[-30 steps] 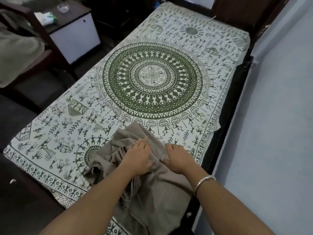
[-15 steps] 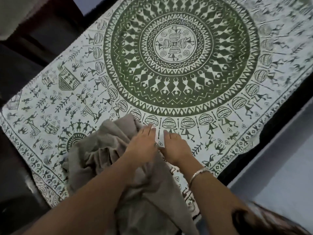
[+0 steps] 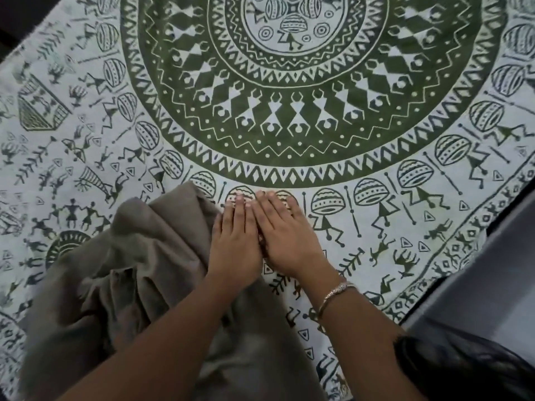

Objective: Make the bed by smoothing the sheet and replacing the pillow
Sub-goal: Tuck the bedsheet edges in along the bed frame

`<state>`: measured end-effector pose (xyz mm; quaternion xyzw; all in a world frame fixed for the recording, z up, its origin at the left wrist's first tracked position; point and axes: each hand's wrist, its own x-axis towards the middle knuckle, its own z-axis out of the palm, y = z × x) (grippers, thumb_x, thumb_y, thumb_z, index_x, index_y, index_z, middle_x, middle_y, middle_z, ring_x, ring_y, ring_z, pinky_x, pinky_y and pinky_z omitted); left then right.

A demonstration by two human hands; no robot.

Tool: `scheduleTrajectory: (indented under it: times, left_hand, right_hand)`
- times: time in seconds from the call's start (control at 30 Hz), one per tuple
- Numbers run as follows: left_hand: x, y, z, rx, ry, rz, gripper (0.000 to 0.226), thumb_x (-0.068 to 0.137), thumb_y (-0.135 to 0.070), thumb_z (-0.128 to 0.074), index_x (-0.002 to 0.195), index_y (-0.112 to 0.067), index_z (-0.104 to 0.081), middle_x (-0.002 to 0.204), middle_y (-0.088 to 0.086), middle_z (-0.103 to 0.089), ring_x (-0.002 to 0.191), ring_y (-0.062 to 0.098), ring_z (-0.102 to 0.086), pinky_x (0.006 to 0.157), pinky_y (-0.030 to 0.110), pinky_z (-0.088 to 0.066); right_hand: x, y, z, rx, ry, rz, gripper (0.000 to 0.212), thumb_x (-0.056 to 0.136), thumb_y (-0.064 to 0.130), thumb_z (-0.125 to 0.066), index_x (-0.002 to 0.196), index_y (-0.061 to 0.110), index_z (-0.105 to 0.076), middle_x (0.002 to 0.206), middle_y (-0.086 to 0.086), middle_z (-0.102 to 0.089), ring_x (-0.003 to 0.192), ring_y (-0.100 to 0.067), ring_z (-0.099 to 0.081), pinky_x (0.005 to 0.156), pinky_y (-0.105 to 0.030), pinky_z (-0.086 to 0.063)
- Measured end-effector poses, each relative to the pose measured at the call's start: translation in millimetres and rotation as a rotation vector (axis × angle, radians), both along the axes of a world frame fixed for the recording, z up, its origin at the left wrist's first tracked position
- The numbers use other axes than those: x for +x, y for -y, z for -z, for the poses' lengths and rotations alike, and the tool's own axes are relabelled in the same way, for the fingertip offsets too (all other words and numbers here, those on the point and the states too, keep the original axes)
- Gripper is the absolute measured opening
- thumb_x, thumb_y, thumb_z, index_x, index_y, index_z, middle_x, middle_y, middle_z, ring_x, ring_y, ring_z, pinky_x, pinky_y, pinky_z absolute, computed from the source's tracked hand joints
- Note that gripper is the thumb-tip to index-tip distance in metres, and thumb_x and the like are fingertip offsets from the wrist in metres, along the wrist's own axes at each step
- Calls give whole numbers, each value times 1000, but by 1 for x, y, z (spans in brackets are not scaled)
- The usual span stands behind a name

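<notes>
A white bed sheet [image 3: 376,227] printed with a large green mandala and small dark figures covers the bed. A crumpled grey-brown cloth [image 3: 130,270] lies on its near left part. My left hand [image 3: 236,241] lies flat with straight fingers, its palm on the cloth's right edge and its fingertips on the sheet. My right hand [image 3: 285,230], with a metal bangle on the wrist, presses flat on the sheet right beside it, the two hands touching side by side. No pillow is in view.
A dark gap and a pale wall [image 3: 492,256] run along the bed's right edge. Dark hair [image 3: 463,369] hangs into the lower right corner. At the top left corner the sheet ends at a dark strip [image 3: 8,30].
My head has leaned far closer over the bed. Both hands slid forward off the grey-brown cloth towards the mandala and came together, fingers straightening flat on the sheet.
</notes>
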<state>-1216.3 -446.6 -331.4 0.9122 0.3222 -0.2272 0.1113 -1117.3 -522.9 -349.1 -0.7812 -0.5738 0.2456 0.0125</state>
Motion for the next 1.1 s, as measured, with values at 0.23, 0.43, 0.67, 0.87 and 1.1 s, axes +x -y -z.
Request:
scheduleTrajectory:
  times: [0.23,0.43,0.67,0.87,1.1]
  left_hand:
    - [13,-1,-11,60,35,-43,72,97,-47,-28,151,-14,5,157,18,16,144,37,14,113,53,8]
    - [35,-10,5,65,122,-97,66,96,-36,-22,151,-10,3,158,16,10,146,34,7,115,52,4]
    - [103,18,36,94,160,-106,72,89,-48,-22,148,-7,-22,155,27,-12,142,45,-7,111,64,-6]
    - [200,9,36,131,265,-34,74,83,-44,-25,149,-13,-15,158,14,-13,145,36,-10,109,65,-2]
    - [280,24,39,128,248,-50,69,88,-44,-26,145,-5,-33,153,23,-24,140,43,-22,108,65,-8]
  right_hand:
    - [29,21,-17,-184,77,160,68,98,53,-14,149,21,16,154,-1,26,143,-26,23,114,-52,14]
    - [44,-7,-13,-33,75,-10,60,102,40,-16,151,16,8,159,-4,11,146,-23,14,113,-42,15]
    - [147,26,19,19,175,-38,67,94,60,-9,151,28,1,158,6,3,145,-20,10,115,-47,9]
    - [212,10,14,83,213,171,64,91,43,-18,150,19,-23,157,-11,-20,145,-32,-15,115,-53,-10]
    - [305,41,27,137,239,-86,74,86,63,-29,148,24,-31,155,1,-29,144,-31,-20,114,-55,-7]
